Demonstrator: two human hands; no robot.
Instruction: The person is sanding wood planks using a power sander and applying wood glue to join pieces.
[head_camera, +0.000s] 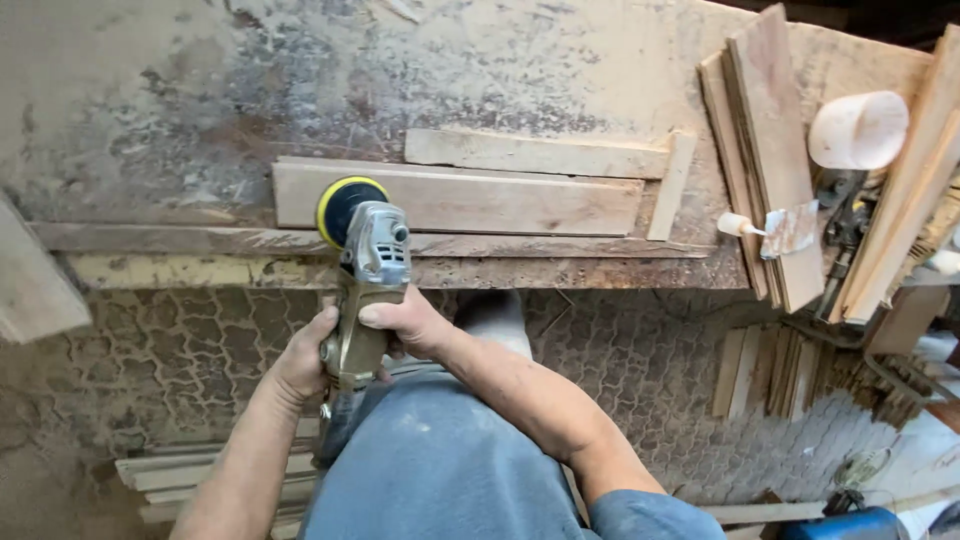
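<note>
Both my hands grip a handheld sander (368, 270) with a grey head and a yellow-rimmed round pad. My left hand (303, 358) holds the rear of its body from the left. My right hand (408, 322) wraps the body from the right, thumb across the top. The pad rests on the left end of a long flat wooden plank (500, 203) lying on the dusty workbench (180, 110). A second, narrower plank (535, 154) lies just behind it.
A stack of boards (765, 150) leans at the bench's right end, beside a white plastic cup (858, 130) and a small scraper (775, 230). Wood strips (790, 370) lie on the patterned paved floor (650, 370); more boards (215, 475) sit by my left leg.
</note>
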